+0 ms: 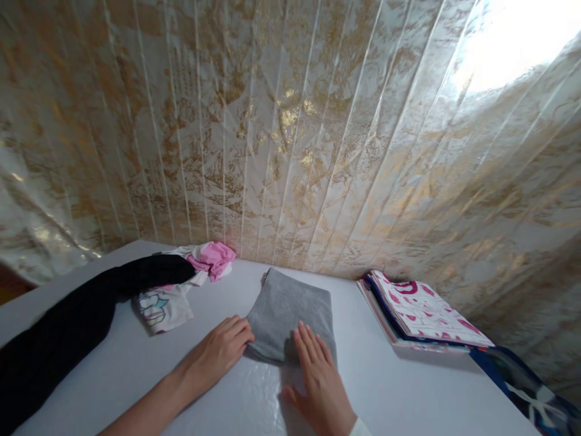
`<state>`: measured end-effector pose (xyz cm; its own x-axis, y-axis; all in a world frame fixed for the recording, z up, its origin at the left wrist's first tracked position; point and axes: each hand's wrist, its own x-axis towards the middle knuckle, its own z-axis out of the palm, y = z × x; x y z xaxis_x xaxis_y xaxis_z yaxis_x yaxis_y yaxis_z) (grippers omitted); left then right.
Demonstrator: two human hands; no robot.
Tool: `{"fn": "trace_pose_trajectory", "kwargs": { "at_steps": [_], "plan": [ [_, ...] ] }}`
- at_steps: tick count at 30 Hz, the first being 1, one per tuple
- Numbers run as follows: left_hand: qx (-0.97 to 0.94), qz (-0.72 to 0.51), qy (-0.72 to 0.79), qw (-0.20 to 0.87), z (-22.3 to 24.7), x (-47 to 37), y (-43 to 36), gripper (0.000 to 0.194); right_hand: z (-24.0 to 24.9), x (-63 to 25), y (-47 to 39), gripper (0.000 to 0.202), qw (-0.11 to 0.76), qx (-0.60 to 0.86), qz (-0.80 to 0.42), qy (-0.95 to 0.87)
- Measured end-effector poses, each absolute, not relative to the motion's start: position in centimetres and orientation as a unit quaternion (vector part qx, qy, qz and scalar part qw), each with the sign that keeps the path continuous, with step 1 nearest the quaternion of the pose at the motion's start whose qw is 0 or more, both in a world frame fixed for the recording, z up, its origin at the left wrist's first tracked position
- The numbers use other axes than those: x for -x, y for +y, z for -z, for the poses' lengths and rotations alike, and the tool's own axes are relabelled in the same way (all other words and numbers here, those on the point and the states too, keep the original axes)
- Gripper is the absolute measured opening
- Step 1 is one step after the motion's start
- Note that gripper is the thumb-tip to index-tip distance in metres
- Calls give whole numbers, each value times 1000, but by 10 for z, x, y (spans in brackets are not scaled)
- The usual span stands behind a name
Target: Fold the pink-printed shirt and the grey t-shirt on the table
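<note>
A grey folded cloth [295, 309], its kind of garment not clear, lies flat on the white table in front of me. My left hand [231, 342] is at its near left corner, fingers curled and closed on the edge of the fabric. Flat over the near right part of the cloth rests my right hand [315, 369], fingers stretched out and thumb apart. The right palm covers a bit of the near edge.
On the right stands a stack of folded clothes [426, 309], a white and pink print on top, with dark blue fabric [512, 375] beside it. Leftward lie a black garment [91, 309], a pink cloth [215, 259] and a white printed one [166, 309]. A gold-patterned curtain [272, 151] hangs behind the table [218, 412].
</note>
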<state>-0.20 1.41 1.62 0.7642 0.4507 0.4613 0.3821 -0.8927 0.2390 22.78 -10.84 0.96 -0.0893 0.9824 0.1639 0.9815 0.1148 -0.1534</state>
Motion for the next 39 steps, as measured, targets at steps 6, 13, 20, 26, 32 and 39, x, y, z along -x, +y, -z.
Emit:
{"fn": "trace_pose_trajectory", "kwargs": {
  "at_steps": [6,13,20,26,32,39],
  "plan": [
    [-904,-305,259,149,-20,-1,-2,24,-17,-156,-53,56,176,628,-29,-757],
    [-807,-396,362,245,-12,18,20,20,-45,-157,-42,48,253,671,-144,-681],
    [-822,-369,384,203,2,2,80,79,-76,-187,-53,15,437,569,-261,-645],
    [-879,-306,272,246,-30,-15,94,41,-92,-206,-69,18,504,548,-332,-579],
    [-848,-317,284,315,-84,11,82,20,-112,-237,-100,40,589,519,-423,-453],
    [-762,-329,322,456,-144,-19,74,41,-104,-265,-104,52,620,515,-471,-359]
  ]
}}
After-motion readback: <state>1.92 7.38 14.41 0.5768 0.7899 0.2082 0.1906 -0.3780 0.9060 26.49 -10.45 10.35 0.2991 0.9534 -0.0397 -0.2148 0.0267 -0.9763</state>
